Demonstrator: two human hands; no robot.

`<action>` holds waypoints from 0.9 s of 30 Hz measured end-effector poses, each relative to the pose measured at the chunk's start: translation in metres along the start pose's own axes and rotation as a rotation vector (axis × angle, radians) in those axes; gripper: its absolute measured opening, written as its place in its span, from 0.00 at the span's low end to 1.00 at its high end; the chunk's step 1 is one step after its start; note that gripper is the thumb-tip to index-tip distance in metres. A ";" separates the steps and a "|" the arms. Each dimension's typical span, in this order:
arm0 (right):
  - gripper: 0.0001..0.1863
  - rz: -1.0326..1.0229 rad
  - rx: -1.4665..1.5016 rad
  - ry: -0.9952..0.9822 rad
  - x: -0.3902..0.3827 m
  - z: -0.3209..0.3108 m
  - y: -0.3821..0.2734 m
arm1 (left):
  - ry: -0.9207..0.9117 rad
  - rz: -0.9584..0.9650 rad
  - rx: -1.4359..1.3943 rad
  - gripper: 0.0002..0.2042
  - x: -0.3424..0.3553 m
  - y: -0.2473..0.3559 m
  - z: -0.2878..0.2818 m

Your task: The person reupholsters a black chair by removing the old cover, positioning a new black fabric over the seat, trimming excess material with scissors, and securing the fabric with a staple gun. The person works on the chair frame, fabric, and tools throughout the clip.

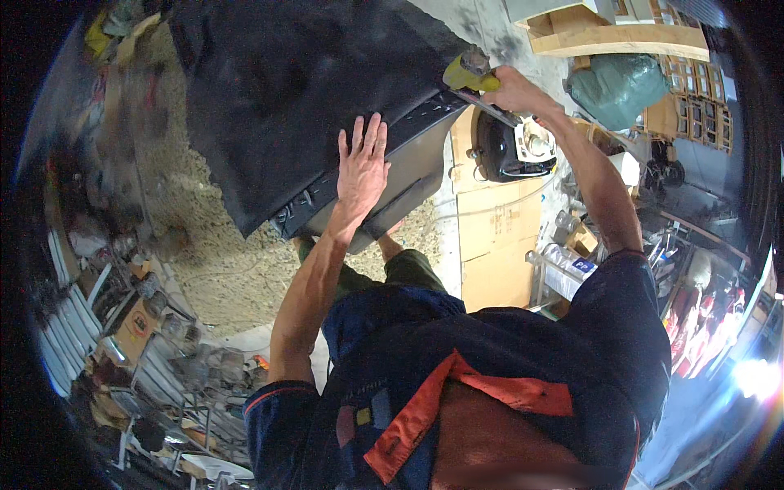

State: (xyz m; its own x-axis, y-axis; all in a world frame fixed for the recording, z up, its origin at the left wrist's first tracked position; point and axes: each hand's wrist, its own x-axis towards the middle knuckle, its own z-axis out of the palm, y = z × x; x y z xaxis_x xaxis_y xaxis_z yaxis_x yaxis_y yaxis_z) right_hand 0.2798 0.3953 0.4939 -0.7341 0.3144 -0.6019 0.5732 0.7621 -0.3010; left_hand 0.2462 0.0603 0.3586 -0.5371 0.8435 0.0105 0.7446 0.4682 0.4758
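Black fabric (286, 98) covers a dark panelled piece (408, 180) in front of me, with a row of small pale tabs or fasteners along its folded edge. My left hand (363, 167) lies open on the fabric just above that edge, fingers spread slightly. At the upper right end of the edge, my right hand (510, 90) is closed on a yellow-and-metal handheld tool (469, 75), which looks like a staple gun, its nose at the fabric. A hose (498, 200) runs across the floor at the right.
Beneath lies speckled padding (212, 286). Cardboard (498, 261) and a black rounded machine (498, 147) are at my right. Beyond stand wooden frames (612, 41) and a green sack (616, 90). Cluttered metal lengths (77, 343) fill the lower left.
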 end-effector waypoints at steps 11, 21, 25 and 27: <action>0.27 0.012 -0.084 -0.040 0.007 0.013 -0.002 | 0.054 -0.091 -0.088 0.44 -0.011 -0.008 -0.004; 0.27 0.037 -0.109 -0.030 -0.002 0.024 -0.027 | 0.013 -0.133 -0.062 0.47 -0.068 -0.020 -0.018; 0.22 -0.039 -0.073 -0.068 -0.008 0.033 -0.052 | 0.014 -0.128 -0.102 0.46 -0.073 -0.025 -0.017; 0.22 -0.003 -0.076 -0.112 -0.004 0.037 -0.059 | 0.023 -0.134 -0.116 0.46 -0.083 -0.032 -0.021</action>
State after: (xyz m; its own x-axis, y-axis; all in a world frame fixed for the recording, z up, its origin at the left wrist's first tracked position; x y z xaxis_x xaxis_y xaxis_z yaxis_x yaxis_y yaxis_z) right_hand 0.2624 0.3281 0.4869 -0.6885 0.2499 -0.6809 0.5384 0.8050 -0.2490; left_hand 0.2590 -0.0296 0.3609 -0.6381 0.7689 -0.0402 0.6160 0.5412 0.5724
